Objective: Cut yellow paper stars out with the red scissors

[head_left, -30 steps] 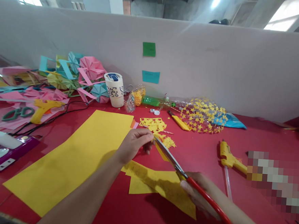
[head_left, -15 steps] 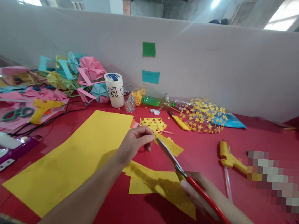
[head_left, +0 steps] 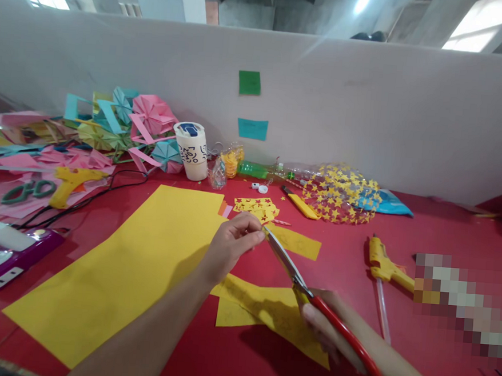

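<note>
My left hand [head_left: 239, 239] pinches a strip of yellow paper [head_left: 299, 243] at its left end, and the strip stretches out to the right. In my right hand [head_left: 328, 319] is a pair of scissors with red handles [head_left: 292, 271]. The blade tips touch or nearly touch the paper beside my left fingertips; whether they bite into it I cannot tell. Below the hands lie several yellow paper pieces [head_left: 242, 313] on the red table. Cut-out star scraps [head_left: 258, 207] rest just beyond my left hand.
A large yellow sheet [head_left: 144, 243] covers the left middle. Glue guns lie at left [head_left: 68, 186] and right [head_left: 381, 263]. A white cup [head_left: 193, 152], a box cutter [head_left: 303, 206], a star-covered clear ball [head_left: 340, 194] and colourful folded paper [head_left: 153, 112] stand along the back wall.
My left hand has shifted slightly right, and the paper strip has turned so its right end points further right and up. The scissors have barely moved.
</note>
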### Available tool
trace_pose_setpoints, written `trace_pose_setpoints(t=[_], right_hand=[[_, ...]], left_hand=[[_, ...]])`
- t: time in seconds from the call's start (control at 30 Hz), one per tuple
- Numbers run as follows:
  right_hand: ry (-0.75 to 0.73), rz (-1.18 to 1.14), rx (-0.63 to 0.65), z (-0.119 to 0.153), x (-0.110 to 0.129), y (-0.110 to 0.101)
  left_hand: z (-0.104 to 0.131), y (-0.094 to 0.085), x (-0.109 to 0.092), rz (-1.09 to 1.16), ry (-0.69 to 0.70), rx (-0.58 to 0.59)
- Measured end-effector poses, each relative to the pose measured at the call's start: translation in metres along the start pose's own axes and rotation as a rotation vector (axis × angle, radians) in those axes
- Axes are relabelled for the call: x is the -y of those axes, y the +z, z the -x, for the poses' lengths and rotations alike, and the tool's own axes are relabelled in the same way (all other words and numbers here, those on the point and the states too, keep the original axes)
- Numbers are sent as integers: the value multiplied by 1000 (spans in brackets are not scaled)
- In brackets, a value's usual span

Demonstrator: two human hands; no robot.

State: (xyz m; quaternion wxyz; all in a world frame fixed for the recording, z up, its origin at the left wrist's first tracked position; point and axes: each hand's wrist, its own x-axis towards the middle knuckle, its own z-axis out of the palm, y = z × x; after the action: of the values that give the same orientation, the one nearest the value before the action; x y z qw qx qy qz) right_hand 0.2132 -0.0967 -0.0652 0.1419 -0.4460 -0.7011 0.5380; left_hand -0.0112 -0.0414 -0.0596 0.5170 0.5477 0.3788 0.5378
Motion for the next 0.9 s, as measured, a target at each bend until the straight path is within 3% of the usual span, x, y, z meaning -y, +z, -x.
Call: trace_pose_setpoints(t=[0.1,0.43,0.7,0.9], right_hand=[[19,-11,-26,0,-1,3],[88,-77,-61,0,2,1],[215,-178,-63,-6,-17,11],[186,-217,-89,-2,-1,10]], left_hand=[[1,1,1,-24,-3,-26],[1,2,0,100,-42,44],[1,2,1,121,-29,35],[1,4,0,103,-36,31]])
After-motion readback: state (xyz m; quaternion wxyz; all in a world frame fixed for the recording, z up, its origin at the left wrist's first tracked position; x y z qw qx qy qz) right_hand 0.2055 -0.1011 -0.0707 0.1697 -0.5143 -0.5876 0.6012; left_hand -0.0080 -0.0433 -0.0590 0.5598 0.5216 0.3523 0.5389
